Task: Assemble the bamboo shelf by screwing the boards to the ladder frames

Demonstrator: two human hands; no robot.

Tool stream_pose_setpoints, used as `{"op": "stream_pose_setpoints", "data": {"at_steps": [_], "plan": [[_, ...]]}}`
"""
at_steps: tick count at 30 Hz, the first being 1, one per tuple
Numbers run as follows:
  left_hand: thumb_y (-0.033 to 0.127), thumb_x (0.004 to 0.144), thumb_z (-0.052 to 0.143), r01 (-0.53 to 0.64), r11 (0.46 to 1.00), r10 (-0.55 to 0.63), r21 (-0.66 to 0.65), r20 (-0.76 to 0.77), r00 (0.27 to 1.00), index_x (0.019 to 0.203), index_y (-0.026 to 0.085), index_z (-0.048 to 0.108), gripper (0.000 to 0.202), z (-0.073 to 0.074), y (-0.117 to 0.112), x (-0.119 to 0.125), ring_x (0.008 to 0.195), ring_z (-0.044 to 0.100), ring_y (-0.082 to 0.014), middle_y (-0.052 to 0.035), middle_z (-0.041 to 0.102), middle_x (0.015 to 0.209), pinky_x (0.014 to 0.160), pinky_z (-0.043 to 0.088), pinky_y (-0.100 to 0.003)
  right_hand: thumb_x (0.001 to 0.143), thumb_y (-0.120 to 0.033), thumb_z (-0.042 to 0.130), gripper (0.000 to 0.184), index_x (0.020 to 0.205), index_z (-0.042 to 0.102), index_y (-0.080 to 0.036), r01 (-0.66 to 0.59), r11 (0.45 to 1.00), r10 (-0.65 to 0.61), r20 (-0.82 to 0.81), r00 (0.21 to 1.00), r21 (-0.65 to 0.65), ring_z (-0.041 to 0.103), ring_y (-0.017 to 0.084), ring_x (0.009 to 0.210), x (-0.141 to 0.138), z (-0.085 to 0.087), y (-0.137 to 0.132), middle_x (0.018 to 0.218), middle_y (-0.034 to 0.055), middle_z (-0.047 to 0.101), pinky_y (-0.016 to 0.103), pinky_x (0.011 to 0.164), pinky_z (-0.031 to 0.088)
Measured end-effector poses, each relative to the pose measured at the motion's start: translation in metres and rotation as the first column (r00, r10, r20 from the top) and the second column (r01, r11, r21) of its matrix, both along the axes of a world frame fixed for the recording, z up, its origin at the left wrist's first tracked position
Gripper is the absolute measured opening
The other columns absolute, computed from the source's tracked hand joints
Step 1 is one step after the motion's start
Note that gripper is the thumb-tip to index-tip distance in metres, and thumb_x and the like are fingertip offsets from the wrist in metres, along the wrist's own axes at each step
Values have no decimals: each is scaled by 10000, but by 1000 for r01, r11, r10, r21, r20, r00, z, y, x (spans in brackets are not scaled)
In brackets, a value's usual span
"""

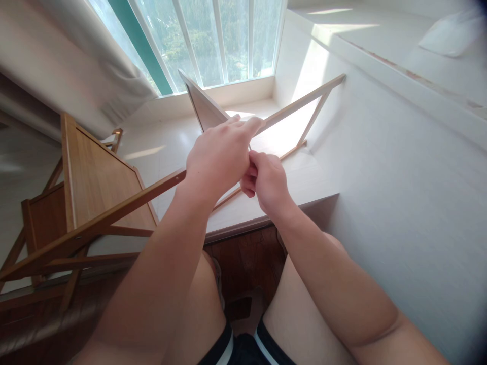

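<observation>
A wooden folding frame (114, 210) of long crossed slats lies across a white window platform (160, 147), one slat reaching up right to the wall. A flat panel (203, 106) tilts up behind my hands. My left hand (220, 157) rests over the crossing point, fingers curled down on the slat and panel edge. Pressed against it, my right hand (266, 180) is closed in a pinch at the joint; what it holds is hidden.
A wooden folding table (95, 177) lies on its side at the left. A curtain (76, 66) hangs upper left beside the window (213, 40). A white wall (399, 177) runs along the right. My bare knees and dark wood floor (247, 258) are below.
</observation>
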State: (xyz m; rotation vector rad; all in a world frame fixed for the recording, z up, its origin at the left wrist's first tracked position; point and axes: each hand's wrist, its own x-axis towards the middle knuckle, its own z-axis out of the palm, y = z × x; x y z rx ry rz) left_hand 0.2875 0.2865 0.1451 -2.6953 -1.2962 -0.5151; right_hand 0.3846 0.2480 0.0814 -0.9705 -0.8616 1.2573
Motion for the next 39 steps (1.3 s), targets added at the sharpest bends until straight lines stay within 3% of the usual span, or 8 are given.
{"op": "stream_pose_setpoints", "data": {"at_steps": [4, 11, 17, 20, 24, 28, 33, 39], "plan": [[118, 914, 416, 2, 1000, -2, -6, 8, 1000, 1302, 279, 613, 464, 0, 0, 0, 868, 680, -252, -92, 716, 1145, 723, 482, -378, 941, -317, 427, 432, 558, 239, -251, -118, 993, 113, -256, 960, -7, 215, 76, 342, 5, 8, -1, 410, -91, 216, 233, 355, 234], [103, 896, 429, 9, 1000, -8, -27, 37, 999, 1290, 284, 621, 474, 0, 1, 0, 883, 681, -244, -72, 719, 1127, 757, 485, -366, 976, -330, 374, 448, 578, 188, -243, -368, 929, 281, -560, 779, -47, 266, 102, 326, 17, 11, -1, 365, -80, 201, 212, 352, 251], [107, 911, 407, 18, 999, -16, -32, 53, 998, 1277, 280, 624, 459, -1, 1, -1, 901, 680, -240, -78, 715, 1152, 776, 490, -361, 1002, -256, 328, 458, 575, 163, -237, -443, 895, 345, -717, 607, 56, 251, 104, 320, 23, 6, -1, 375, -79, 179, 210, 352, 252], [103, 910, 401, 18, 999, -17, -27, 51, 999, 1277, 278, 623, 463, -1, 1, -1, 900, 681, -240, -79, 715, 1149, 771, 490, -362, 1009, -238, 310, 461, 572, 163, -234, -442, 893, 352, -747, 564, 88, 238, 104, 317, 24, 5, -1, 381, -80, 167, 211, 350, 242], [115, 919, 401, 16, 1000, -16, -11, 34, 999, 1282, 283, 621, 456, -1, 1, -1, 900, 683, -245, -75, 719, 1134, 759, 487, -363, 1005, -262, 330, 462, 572, 170, -236, -439, 896, 352, -718, 600, 73, 254, 106, 321, 23, 6, -1, 383, -81, 173, 215, 355, 255], [105, 912, 401, 13, 1000, -12, -17, 26, 1000, 1290, 291, 614, 472, -1, 1, -1, 900, 682, -245, -71, 718, 1133, 753, 485, -362, 983, -295, 372, 456, 565, 200, -242, -409, 913, 335, -598, 728, 14, 269, 107, 333, 22, 9, -1, 379, -79, 197, 220, 359, 254], [108, 915, 404, 4, 1000, -3, -27, 41, 999, 1277, 310, 621, 468, 0, 0, 0, 896, 679, -254, -74, 717, 1129, 768, 486, -383, 964, -340, 448, 457, 562, 253, -247, -235, 970, 200, -358, 912, -59, 216, 83, 345, 20, 14, -2, 402, -90, 215, 225, 354, 230], [113, 914, 405, -7, 1000, 7, -19, 30, 1000, 1277, 322, 615, 469, 0, -1, 0, 893, 678, -251, -69, 718, 1110, 773, 498, -393, 940, -338, 475, 440, 556, 279, -248, -92, 995, 86, -117, 989, -44, 242, 80, 364, 13, 15, -4, 437, -85, 242, 243, 369, 259]]}}
